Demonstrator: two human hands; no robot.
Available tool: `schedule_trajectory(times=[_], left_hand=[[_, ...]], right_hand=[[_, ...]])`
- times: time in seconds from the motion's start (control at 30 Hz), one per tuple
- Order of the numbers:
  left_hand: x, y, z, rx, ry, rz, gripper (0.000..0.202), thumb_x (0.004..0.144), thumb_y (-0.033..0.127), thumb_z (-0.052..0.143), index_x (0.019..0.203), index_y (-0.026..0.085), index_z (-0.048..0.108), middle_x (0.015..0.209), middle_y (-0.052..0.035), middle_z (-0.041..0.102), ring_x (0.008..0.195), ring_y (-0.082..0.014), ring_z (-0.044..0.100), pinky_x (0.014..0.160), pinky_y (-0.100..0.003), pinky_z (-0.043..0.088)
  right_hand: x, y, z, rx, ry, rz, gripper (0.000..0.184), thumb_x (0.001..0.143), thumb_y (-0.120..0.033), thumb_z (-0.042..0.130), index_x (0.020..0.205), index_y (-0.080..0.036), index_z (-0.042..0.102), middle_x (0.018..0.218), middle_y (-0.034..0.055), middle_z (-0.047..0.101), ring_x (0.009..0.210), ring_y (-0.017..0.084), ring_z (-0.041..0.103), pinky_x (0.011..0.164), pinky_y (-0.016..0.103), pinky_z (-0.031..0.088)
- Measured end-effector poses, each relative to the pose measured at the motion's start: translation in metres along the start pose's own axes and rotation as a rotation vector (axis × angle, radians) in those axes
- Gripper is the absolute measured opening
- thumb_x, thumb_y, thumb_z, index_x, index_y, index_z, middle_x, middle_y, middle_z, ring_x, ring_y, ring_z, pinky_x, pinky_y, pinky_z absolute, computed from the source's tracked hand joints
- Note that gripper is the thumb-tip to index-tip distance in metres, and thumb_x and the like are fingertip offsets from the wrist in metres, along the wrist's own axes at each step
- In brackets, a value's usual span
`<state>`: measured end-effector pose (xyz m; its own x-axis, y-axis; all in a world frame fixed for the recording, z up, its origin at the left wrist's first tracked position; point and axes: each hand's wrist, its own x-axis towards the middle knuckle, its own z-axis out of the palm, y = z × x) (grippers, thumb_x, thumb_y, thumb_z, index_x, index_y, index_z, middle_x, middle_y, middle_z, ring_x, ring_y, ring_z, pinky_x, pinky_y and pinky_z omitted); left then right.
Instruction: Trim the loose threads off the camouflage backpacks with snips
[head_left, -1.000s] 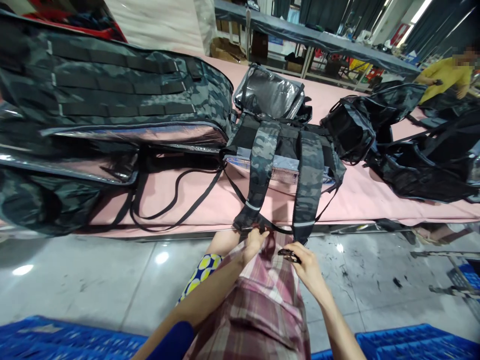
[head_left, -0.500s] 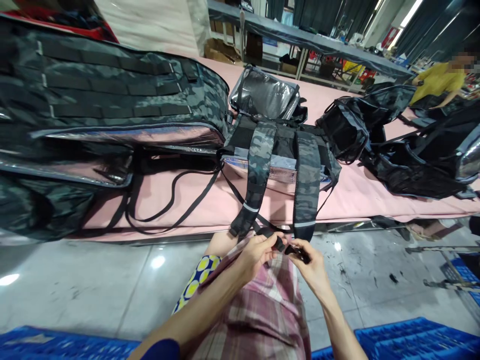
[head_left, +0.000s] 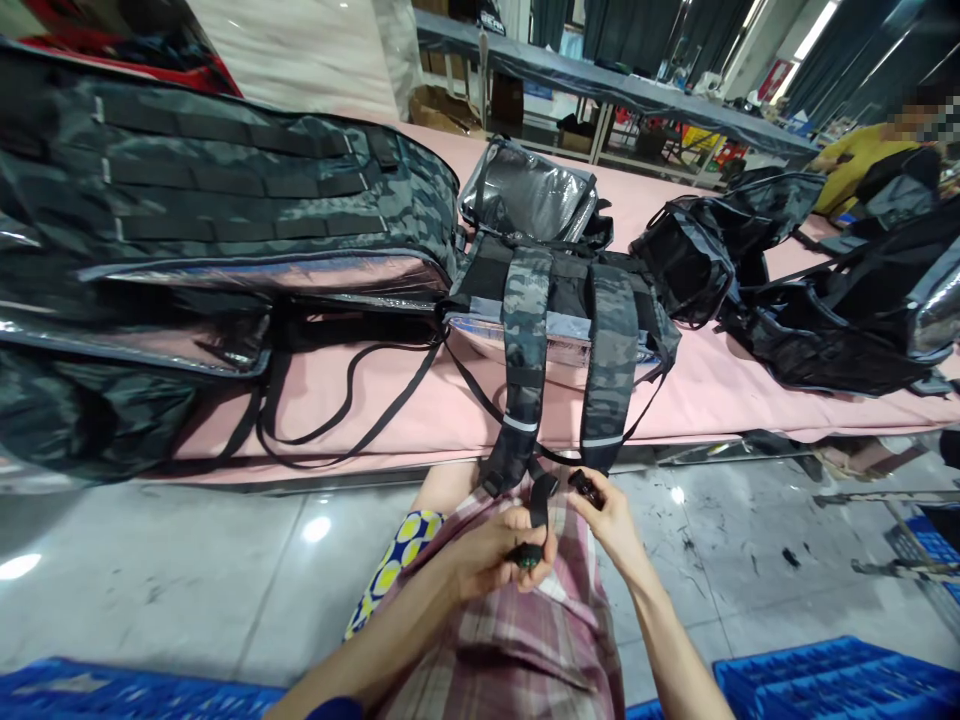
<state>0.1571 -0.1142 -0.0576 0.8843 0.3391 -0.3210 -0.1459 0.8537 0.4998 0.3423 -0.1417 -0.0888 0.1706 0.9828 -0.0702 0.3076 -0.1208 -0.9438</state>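
Observation:
A camouflage backpack (head_left: pixel 562 300) lies on the pink table (head_left: pixel 420 400) in front of me, its two shoulder straps (head_left: pixel 611 370) hanging over the near edge. My left hand (head_left: pixel 495 550) is closed around a black webbing strap (head_left: pixel 538 505) that hangs from the left shoulder strap, with a small dark piece at its end. My right hand (head_left: pixel 611 515) pinches a small black buckle (head_left: pixel 585 488) just below the right shoulder strap. Both hands hover over my plaid-clad lap.
A large camouflage bag (head_left: pixel 225 200) fills the left of the table, loose black cords (head_left: pixel 345 400) trailing from it. More dark bags (head_left: pixel 825 300) lie to the right, where a person in a yellow top (head_left: pixel 862 170) works. Blue crates (head_left: pixel 825 680) sit at the bottom edge on a grey floor.
My left hand has pulled the webbing strap down toward my lap. My hands, close together half a second ago, have moved apart, the right keeping the buckle near the strap end.

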Motion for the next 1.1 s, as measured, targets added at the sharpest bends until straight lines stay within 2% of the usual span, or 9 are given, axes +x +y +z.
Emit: schedule_trajectory(times=[0.23,0.33,0.43,0.5,0.57,0.67,0.8,0.97,1.1], left_hand=[[0.006,0.002,0.005,0.074,-0.073,0.017,0.041,0.062,0.050,0.069,0.056,0.011,0.056,0.044,-0.0007,0.048,0.040,-0.0089,0.042,0.043,-0.023,0.026],[0.011,0.005,0.008,0.095,-0.106,0.026,0.038,0.064,0.046,0.068,0.056,0.011,0.056,0.045,-0.0007,0.049,0.039,-0.0084,0.043,0.042,-0.022,0.027],[0.008,0.008,0.007,0.152,-0.106,0.027,0.033,0.066,0.039,0.064,0.054,0.010,0.056,0.045,-0.0018,0.050,0.040,-0.0088,0.044,0.043,-0.022,0.028],[0.004,0.009,0.003,0.197,-0.014,0.011,0.028,0.065,0.036,0.060,0.058,0.010,0.057,0.050,-0.0036,0.054,0.043,-0.0099,0.047,0.044,-0.022,0.030],[0.000,0.009,-0.002,0.272,0.206,0.026,0.022,0.062,0.032,0.059,0.065,0.010,0.059,0.058,-0.0041,0.058,0.048,-0.0107,0.049,0.046,-0.022,0.031],[0.003,0.007,-0.006,0.468,0.481,0.192,0.016,0.062,0.027,0.061,0.071,0.013,0.059,0.066,-0.0014,0.058,0.060,-0.0113,0.049,0.054,-0.021,0.035],[0.022,0.003,-0.006,0.564,0.542,0.379,0.020,0.063,0.030,0.064,0.063,0.014,0.053,0.057,0.0032,0.048,0.056,-0.0092,0.042,0.053,-0.021,0.032],[0.040,0.002,-0.008,0.504,0.542,0.328,0.028,0.051,0.030,0.074,0.059,0.014,0.052,0.046,0.0062,0.043,0.041,-0.0055,0.034,0.042,-0.020,0.024],[0.040,0.005,-0.007,0.414,0.573,0.320,0.027,0.054,0.028,0.075,0.062,0.013,0.054,0.044,0.0056,0.046,0.038,-0.0046,0.036,0.038,-0.018,0.022]], right_hand=[[0.011,-0.002,0.007,0.061,-0.214,0.034,0.051,0.063,-0.029,0.069,0.113,-0.018,0.058,0.102,0.0056,0.065,0.086,0.019,0.060,0.078,0.032,0.046],[0.019,-0.007,0.014,0.065,-0.263,0.037,0.042,0.061,-0.026,0.068,0.103,-0.017,0.063,0.096,0.0046,0.065,0.081,0.017,0.059,0.075,0.030,0.045],[0.025,-0.011,0.016,0.018,-0.310,0.042,0.022,0.061,-0.023,0.065,0.081,-0.014,0.065,0.071,-0.0007,0.061,0.064,0.013,0.053,0.062,0.023,0.040],[0.025,-0.013,0.013,-0.031,-0.329,0.041,0.014,0.062,-0.025,0.065,0.071,-0.014,0.063,0.059,-0.0040,0.052,0.056,0.010,0.045,0.054,0.021,0.034],[0.024,-0.016,0.007,-0.079,-0.296,0.045,0.016,0.065,-0.029,0.064,0.066,-0.014,0.060,0.056,-0.0054,0.046,0.054,0.008,0.039,0.051,0.020,0.029],[0.021,-0.021,0.000,-0.154,-0.239,0.059,0.023,0.068,-0.034,0.063,0.060,-0.014,0.056,0.055,-0.0057,0.040,0.054,0.008,0.035,0.049,0.020,0.025],[0.020,-0.027,-0.002,-0.218,-0.250,0.065,0.022,0.068,-0.035,0.062,0.063,-0.014,0.056,0.057,-0.0053,0.042,0.056,0.008,0.035,0.050,0.020,0.026],[0.022,-0.034,-0.008,-0.106,-0.329,0.128,0.016,0.069,-0.030,0.059,0.068,-0.014,0.057,0.058,-0.0054,0.043,0.054,0.008,0.035,0.050,0.020,0.026],[0.021,-0.040,-0.015,0.062,-0.410,0.144,0.022,0.070,-0.034,0.058,0.077,-0.014,0.058,0.065,-0.0032,0.051,0.056,0.009,0.040,0.053,0.021,0.032]])
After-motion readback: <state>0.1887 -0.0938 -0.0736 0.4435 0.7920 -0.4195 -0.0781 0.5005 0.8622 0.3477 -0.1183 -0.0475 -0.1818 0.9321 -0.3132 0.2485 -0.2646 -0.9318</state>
